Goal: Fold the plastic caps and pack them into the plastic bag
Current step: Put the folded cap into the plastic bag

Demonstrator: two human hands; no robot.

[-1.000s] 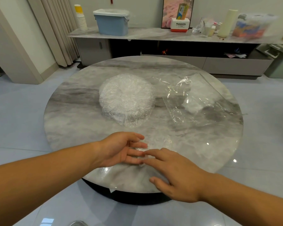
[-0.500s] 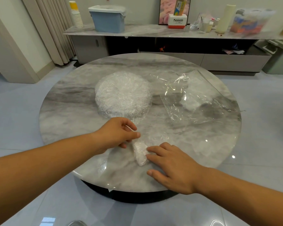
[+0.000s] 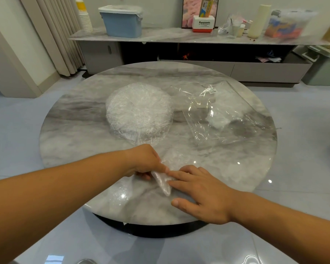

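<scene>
Plastic cap [image 3: 161,182], the one being worked, lies on the near part of the tabletop [image 3: 74,134]. It is gathered into a narrow crumpled strip between the two hands, with loose film spreading toward the near rim. The step in hand looks to be the folding itself, roughly midway: a strip is formed, but it is not yet a compact packet. The left hand [image 3: 145,161] has its fingers curled and pinches the far end of the strip. The right hand [image 3: 202,193] lies spread with straight fingers, pressing the strip and film down against the tabletop (it grips nothing). The next move probably calls for doubling the strip over on itself while the flat hand pins the slippery film and pushes the air out. The packet would then go across to the plastic bag [image 3: 223,115], which lies flat on the far right, well apart from both hands; where its mouth is I cannot tell. A small white bundle [image 3: 216,121] shows inside it, likely a cap already packed. The pile of caps [image 3: 139,111] sits mid-table just beyond the left hand, so most of the task seems left.
</scene>
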